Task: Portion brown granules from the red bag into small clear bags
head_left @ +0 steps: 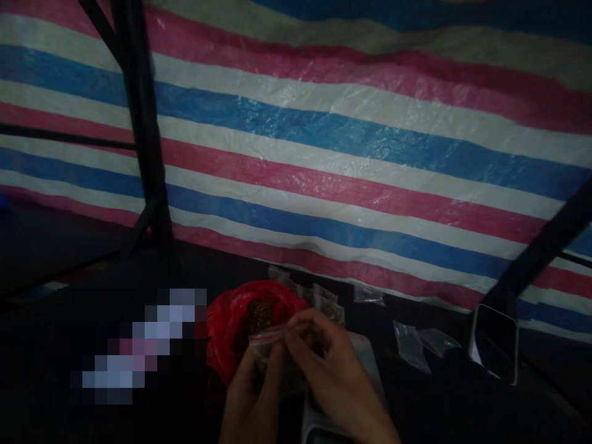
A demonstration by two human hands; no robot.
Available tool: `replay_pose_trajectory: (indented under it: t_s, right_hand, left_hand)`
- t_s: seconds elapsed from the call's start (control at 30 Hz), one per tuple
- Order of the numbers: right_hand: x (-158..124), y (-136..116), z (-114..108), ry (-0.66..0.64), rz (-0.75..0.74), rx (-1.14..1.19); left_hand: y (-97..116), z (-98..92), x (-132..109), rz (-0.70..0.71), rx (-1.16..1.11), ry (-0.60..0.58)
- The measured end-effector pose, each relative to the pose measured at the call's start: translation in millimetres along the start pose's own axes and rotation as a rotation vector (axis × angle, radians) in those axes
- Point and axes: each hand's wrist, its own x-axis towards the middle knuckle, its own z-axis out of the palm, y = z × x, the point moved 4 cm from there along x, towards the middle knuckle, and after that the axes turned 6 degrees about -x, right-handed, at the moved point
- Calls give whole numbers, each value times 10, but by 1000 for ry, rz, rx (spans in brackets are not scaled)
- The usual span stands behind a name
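Observation:
Between my two hands is a small clear zip bag (267, 337) with a red line along its top edge. My left hand (259, 388) holds the bag from the left, thumb against its front. Fingers of my right hand (326, 364) pinch the right end of the bag's top edge. Just behind the hands sits a red plastic bag (224, 327), its mouth spread around small brown bits (259, 313). Partly under my right forearm lies a pale flat device (370, 357), perhaps a scale. What the zip bag contains is too dark to make out.
Small clear bags (329, 302) lie behind the red bag, with another clear bag (369, 294) further right. Two more clear bags (411, 348) rest on the dark table. A phone (494, 344) leans at the right against a dark post. Striped plastic sheeting (346, 154) hangs behind.

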Motion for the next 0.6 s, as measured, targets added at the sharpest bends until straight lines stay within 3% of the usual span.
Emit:
replay_pose_trajectory:
  t_s: [0.37,0.6]
  right_hand:
    - [2,63,-9,37,9,-65]
    - [25,98,-17,39,28,0]
  left_hand:
    - [103,-105,5,124,77,87]
    - [11,-159,42,119,94,22]
